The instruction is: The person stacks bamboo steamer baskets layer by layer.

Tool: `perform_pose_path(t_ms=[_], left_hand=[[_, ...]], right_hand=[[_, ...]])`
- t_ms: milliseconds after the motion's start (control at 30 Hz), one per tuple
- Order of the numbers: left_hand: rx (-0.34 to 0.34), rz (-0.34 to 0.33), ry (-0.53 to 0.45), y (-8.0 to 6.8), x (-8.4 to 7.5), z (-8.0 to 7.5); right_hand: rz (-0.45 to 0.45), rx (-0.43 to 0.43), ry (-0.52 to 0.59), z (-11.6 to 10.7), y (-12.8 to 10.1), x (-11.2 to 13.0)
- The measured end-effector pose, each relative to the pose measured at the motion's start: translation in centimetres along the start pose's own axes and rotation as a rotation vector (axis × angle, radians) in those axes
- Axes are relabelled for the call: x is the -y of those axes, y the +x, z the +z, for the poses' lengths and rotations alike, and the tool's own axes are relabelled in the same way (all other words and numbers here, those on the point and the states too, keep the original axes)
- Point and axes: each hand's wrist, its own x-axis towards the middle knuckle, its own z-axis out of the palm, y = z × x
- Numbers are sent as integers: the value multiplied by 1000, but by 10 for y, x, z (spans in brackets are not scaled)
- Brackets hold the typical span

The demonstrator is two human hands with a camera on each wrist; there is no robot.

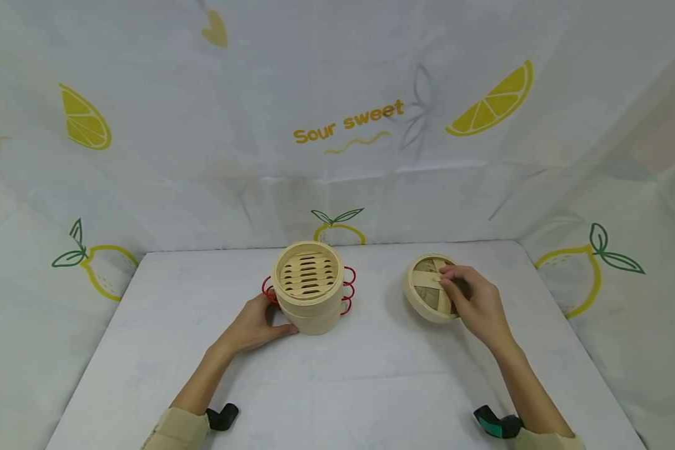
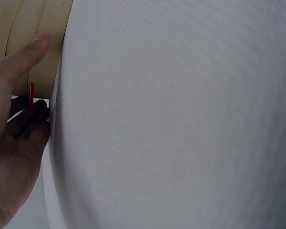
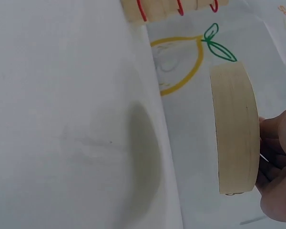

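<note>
A stack of bamboo steamer baskets (image 1: 309, 306) with red loop handles stands upright on the white table, its slatted top tier uncovered. My left hand (image 1: 259, 322) holds the stack at its lower left. In the left wrist view, the thumb lies along the bamboo wall (image 2: 47, 62), and the other fingers are beside a red handle (image 2: 31, 98), partly in shadow. To the right, my right hand (image 1: 475, 303) pinches the bamboo steamer lid (image 1: 425, 279) at the middle of its top. The right wrist view shows the lid's rim (image 3: 236, 129) raised off the table, with a shadow below it.
A white cloth (image 1: 349, 400) covers the table. Behind and at both sides hang white sheets (image 1: 326, 81) printed with lemons and lettering. Black wrist devices (image 1: 223, 417) sit on both forearms. Between the stack and the lid lies a stretch of bare cloth.
</note>
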Motion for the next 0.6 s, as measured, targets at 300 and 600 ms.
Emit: perform_pose_path(t_ms=[300,600], left_hand=[[-14,27,10,0,1,1],[-4,2,-11,0,-1,0]], right_hand=[[-55,-1,51,2,18,24],[-92,-10,58,6,32,43]])
